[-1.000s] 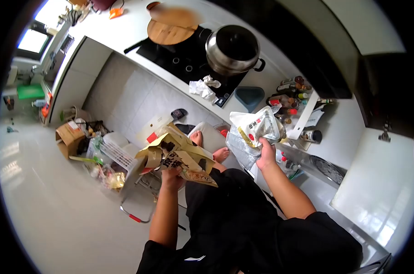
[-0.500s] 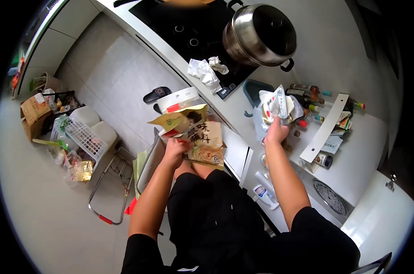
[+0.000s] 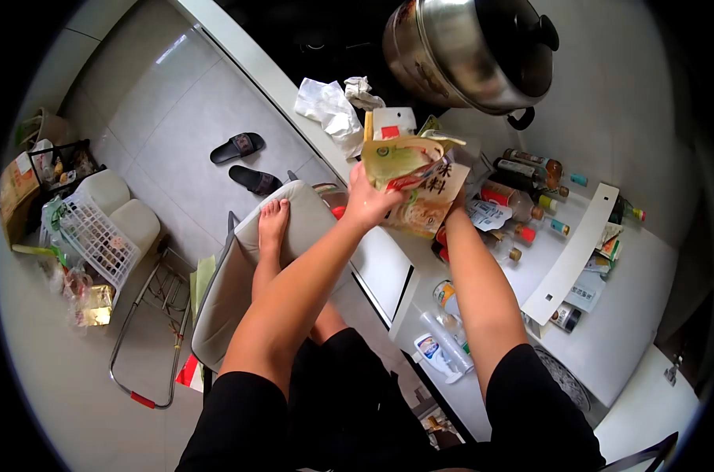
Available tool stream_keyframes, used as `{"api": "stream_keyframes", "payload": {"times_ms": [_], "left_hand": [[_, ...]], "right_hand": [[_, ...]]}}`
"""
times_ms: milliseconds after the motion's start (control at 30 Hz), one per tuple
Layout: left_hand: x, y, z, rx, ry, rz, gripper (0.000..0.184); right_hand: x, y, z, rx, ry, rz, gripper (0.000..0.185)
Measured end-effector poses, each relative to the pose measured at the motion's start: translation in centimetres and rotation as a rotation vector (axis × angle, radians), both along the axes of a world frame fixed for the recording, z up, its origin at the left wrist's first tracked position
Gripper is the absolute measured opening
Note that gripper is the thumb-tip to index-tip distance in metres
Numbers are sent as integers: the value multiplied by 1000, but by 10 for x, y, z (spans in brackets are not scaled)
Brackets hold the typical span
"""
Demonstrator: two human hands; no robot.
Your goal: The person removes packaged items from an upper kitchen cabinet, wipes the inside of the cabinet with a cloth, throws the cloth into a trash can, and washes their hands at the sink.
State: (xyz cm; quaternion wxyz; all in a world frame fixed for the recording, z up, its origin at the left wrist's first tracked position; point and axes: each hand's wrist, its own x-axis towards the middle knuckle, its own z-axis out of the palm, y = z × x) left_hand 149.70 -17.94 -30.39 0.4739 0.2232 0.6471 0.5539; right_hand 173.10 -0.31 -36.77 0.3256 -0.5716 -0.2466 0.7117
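My left hand [image 3: 370, 200] is closed on several food packets, held up over the counter. Foremost is a tan seasoning packet [image 3: 424, 206] with large dark characters and a noodle picture. A yellow-green packet [image 3: 400, 156] sits against it, and a white pack with a red label [image 3: 394, 123] shows behind. My right hand [image 3: 456, 211] is at the right edge of the packets; its fingers are hidden behind them, so its grip cannot be seen. Just to its right lie several sauce bottles [image 3: 508, 200] on the counter.
A large steel pot [image 3: 467, 55] stands on the black stove, with crumpled tissue [image 3: 329, 110] at the counter edge. A white spray bottle [image 3: 436, 358] lies nearer me. My bare foot rests on a chair [image 3: 223, 315]; slippers [image 3: 247, 145] are on the floor.
My left hand has carried the packets up and right over the counter. My right hand has gone behind them, hiding the white packets it held. A foot now stands on the chair.
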Motion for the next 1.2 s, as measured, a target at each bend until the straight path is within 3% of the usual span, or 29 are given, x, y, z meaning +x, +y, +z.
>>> {"api": "stream_keyframes", "payload": {"times_ms": [133, 233, 300, 367, 400, 467, 600, 767, 867, 900, 933, 967, 1067, 1100, 1200], "left_hand": [[11, 40, -35, 85, -39, 51, 82], [12, 52, -40, -21, -146, 44, 85], [16, 53, -35, -78, -151, 39, 89], [32, 61, -27, -281, 95, 172, 104], [37, 64, -22, -340, 62, 169, 118], [34, 64, -10, -351, 67, 149, 122], [27, 54, 4, -375, 113, 106, 132], [30, 27, 0, -302, 229, 152, 125], [30, -3, 13, -300, 234, 172, 115], [30, -16, 21, -347, 211, 160, 110], [30, -28, 28, -366, 163, 151, 98], [35, -42, 28, -366, 169, 160, 98], [41, -72, 26, -346, -150, 118, 85], [36, -77, 28, -326, -129, 120, 85], [43, -100, 8, -325, -73, 64, 84]], "right_hand": [[-37, -9, 68, -119, -211, 86, 43], [-2, 4, 41, 309, -346, 324, 44], [-13, -2, 76, 99, -80, 131, 53], [-17, -6, 80, 385, -343, 180, 55], [-19, -8, 79, 382, -344, 179, 55], [-31, -17, 81, 432, -607, 294, 56], [-44, -29, 84, 563, -581, 312, 54], [-48, -42, 84, 805, -1003, 165, 52], [-53, -73, 95, 781, -1100, 136, 54], [-54, -83, 95, 734, -950, 121, 57], [-57, -97, 101, 721, -1000, 193, 59], [-61, -113, 112, 709, -1044, 260, 61], [-50, -156, 117, 465, -1023, 507, 68], [-61, -164, 129, 400, -1056, 589, 70], [-36, -181, 93, 288, -966, 618, 81]]}}
